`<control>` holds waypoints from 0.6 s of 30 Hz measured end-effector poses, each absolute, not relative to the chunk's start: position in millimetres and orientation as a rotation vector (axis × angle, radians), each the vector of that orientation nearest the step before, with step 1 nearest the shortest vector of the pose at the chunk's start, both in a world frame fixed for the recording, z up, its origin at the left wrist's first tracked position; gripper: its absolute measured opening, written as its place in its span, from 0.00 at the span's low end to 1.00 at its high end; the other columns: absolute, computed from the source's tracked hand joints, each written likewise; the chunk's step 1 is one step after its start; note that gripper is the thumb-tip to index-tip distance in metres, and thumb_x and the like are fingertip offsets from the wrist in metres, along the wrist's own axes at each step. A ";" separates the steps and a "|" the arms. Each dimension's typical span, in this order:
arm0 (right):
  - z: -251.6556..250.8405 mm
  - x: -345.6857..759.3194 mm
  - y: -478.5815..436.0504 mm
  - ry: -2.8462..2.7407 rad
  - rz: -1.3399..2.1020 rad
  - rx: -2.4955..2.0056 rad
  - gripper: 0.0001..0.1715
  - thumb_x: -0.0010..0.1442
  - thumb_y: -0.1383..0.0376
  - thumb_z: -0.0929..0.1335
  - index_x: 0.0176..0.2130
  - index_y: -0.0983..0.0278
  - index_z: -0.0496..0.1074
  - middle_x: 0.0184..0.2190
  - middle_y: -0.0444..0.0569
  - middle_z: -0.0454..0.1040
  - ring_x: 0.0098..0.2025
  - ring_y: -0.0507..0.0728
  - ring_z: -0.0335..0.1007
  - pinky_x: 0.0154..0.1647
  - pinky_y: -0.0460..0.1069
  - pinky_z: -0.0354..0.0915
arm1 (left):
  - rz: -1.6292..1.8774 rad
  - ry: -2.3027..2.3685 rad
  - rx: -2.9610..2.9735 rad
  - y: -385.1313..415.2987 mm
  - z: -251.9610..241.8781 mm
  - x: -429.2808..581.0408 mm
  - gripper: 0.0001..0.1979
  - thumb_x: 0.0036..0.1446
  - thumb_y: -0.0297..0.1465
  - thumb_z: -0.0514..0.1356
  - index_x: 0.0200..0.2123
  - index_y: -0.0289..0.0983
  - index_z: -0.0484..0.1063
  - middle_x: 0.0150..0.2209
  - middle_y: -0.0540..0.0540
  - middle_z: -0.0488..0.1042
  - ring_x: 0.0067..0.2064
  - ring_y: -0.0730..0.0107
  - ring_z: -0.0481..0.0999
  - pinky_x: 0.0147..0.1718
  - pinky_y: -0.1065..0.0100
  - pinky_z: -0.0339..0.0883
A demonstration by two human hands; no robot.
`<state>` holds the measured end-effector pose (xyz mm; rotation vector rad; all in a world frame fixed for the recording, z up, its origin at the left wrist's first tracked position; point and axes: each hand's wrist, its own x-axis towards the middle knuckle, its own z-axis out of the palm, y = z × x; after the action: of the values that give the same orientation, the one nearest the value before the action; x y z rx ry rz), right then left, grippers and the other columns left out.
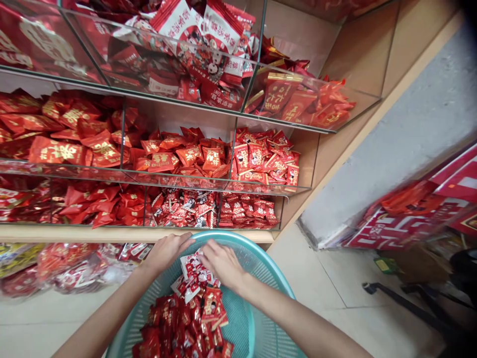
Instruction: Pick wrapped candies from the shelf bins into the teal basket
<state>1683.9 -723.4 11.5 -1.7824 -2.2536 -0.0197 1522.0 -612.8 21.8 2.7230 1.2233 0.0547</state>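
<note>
A teal plastic basket [266,263] holds many small red candy packets [179,323], with white-and-red packets [192,278] near its far side. My left hand [171,251] is at the basket's far left rim, fingers together and closed on that rim as far as it shows. Inside the basket, my right hand [219,261] reaches over the white-and-red packets. Its fingers are bent down beside them, and the fingertips are partly hidden, so any packet between them cannot be made out.
Wooden shelves [223,234] with clear dividers, full of red packets, rise just beyond the basket. Bagged goods [70,263] lie under them at the left. Red printed bags [402,219] and a black metal leg [402,301] stand at the right.
</note>
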 end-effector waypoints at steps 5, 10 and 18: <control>-11.5 1678.8 -745.9 -2.708 -0.172 -1.327 0.10 0.64 0.58 0.61 0.38 0.62 0.66 0.37 0.46 0.69 0.37 0.53 0.66 0.32 0.47 0.61 | 0.017 1.269 2.713 -614.8 23.5 1523.9 0.27 0.61 0.47 0.39 0.52 0.42 0.67 0.38 0.39 0.78 0.43 0.51 0.77 0.36 0.61 0.66; -28.1 1673.2 -747.3 -2.767 -0.345 -1.263 0.07 0.64 0.68 0.60 0.36 0.63 0.66 0.37 0.47 0.70 0.38 0.53 0.65 0.34 0.48 0.61 | 0.026 1.272 2.735 -615.0 23.0 1523.1 0.27 0.62 0.47 0.39 0.53 0.41 0.67 0.39 0.37 0.77 0.43 0.51 0.77 0.37 0.61 0.66; -32.6 1680.6 -741.0 -2.722 -0.336 -1.303 0.09 0.65 0.68 0.58 0.38 0.63 0.67 0.34 0.47 0.70 0.37 0.54 0.64 0.38 0.49 0.59 | 0.045 1.252 2.755 -613.2 20.9 1520.4 0.27 0.61 0.47 0.38 0.51 0.42 0.68 0.38 0.40 0.78 0.43 0.51 0.77 0.36 0.61 0.67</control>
<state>1680.6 -741.0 -32.6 -1.3027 -2.7216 -0.3364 1520.4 -613.2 20.9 2.7547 1.2522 0.0449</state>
